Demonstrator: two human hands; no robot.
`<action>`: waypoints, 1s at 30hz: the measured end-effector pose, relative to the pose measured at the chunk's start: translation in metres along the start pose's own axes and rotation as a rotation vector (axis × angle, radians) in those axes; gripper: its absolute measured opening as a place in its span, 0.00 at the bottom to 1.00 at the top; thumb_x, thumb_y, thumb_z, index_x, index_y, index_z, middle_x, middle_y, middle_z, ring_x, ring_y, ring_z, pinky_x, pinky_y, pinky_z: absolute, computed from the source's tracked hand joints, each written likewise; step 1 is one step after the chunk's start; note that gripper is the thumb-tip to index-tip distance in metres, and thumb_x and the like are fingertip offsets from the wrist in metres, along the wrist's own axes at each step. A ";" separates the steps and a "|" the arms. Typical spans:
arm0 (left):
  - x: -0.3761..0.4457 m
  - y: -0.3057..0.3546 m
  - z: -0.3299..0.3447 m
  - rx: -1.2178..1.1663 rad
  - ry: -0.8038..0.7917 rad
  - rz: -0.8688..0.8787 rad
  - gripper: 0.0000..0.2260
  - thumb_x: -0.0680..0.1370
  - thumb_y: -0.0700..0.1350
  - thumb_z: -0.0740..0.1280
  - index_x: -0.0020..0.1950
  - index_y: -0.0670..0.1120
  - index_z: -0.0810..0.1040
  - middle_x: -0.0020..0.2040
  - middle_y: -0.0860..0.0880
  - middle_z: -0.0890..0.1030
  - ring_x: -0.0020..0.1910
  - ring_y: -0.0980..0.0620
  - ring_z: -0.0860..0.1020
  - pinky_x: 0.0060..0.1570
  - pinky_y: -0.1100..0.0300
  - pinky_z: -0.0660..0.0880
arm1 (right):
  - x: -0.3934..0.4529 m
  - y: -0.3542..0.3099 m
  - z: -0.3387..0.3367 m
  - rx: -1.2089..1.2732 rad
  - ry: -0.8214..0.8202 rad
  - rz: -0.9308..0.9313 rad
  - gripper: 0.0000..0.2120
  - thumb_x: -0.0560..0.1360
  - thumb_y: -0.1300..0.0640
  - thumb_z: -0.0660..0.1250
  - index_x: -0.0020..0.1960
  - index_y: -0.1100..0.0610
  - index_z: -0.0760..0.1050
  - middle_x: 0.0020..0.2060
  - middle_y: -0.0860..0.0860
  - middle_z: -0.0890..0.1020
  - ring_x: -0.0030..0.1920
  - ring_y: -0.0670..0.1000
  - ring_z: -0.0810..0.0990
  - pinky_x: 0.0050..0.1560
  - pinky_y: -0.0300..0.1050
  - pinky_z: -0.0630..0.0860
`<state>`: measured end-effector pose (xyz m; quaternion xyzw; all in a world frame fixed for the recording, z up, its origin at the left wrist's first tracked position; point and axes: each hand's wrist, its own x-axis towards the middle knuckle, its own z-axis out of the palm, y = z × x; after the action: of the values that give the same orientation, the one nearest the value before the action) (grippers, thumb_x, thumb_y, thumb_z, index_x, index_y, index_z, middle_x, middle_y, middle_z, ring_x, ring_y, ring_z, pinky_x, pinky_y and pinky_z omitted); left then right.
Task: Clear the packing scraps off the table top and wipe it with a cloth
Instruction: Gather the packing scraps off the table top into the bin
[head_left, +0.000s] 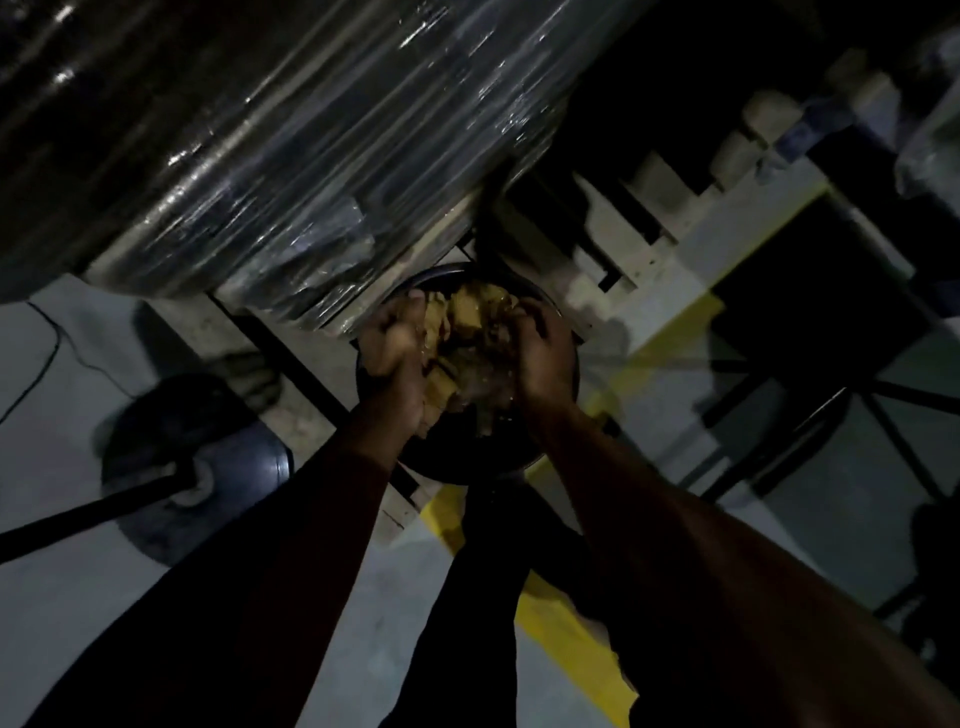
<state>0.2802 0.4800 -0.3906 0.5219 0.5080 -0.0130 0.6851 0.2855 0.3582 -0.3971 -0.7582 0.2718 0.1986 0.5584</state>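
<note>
I have both arms stretched forward and down, nearly straight, converging toward the middle of the view. The left forearm is covered by a dark sleeve up to near the wrist; the right forearm is bare. My left hand (395, 348) has its fingers curled in, gripping a bundle of scraps (467, 348) from the left. My right hand (540, 353) faces it, back toward me, fingers curled round the bundle's other side. The dim, blurred view hides the fingertips.
</note>
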 end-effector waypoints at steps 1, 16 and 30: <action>0.002 -0.004 -0.006 0.042 0.025 0.001 0.07 0.73 0.46 0.72 0.48 0.44 0.82 0.49 0.44 0.84 0.52 0.44 0.81 0.61 0.43 0.76 | 0.003 0.009 -0.001 -0.017 -0.018 0.001 0.30 0.68 0.36 0.56 0.63 0.50 0.77 0.61 0.51 0.78 0.63 0.54 0.76 0.66 0.57 0.71; -0.046 0.004 -0.008 0.211 0.176 0.010 0.09 0.76 0.34 0.65 0.54 0.38 0.81 0.45 0.43 0.80 0.45 0.44 0.79 0.47 0.58 0.77 | -0.027 -0.017 -0.039 0.348 0.072 0.299 0.20 0.75 0.75 0.52 0.60 0.61 0.74 0.56 0.61 0.78 0.59 0.62 0.78 0.56 0.53 0.76; -0.104 0.033 -0.015 0.069 0.087 0.020 0.12 0.79 0.36 0.61 0.39 0.46 0.78 0.39 0.49 0.79 0.39 0.50 0.77 0.35 0.65 0.73 | -0.073 -0.058 -0.076 0.563 0.106 0.382 0.09 0.76 0.66 0.61 0.47 0.58 0.79 0.50 0.59 0.81 0.43 0.55 0.79 0.42 0.46 0.77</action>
<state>0.2376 0.4526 -0.2929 0.5503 0.5316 -0.0010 0.6439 0.2657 0.3129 -0.2869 -0.5191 0.4817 0.1770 0.6835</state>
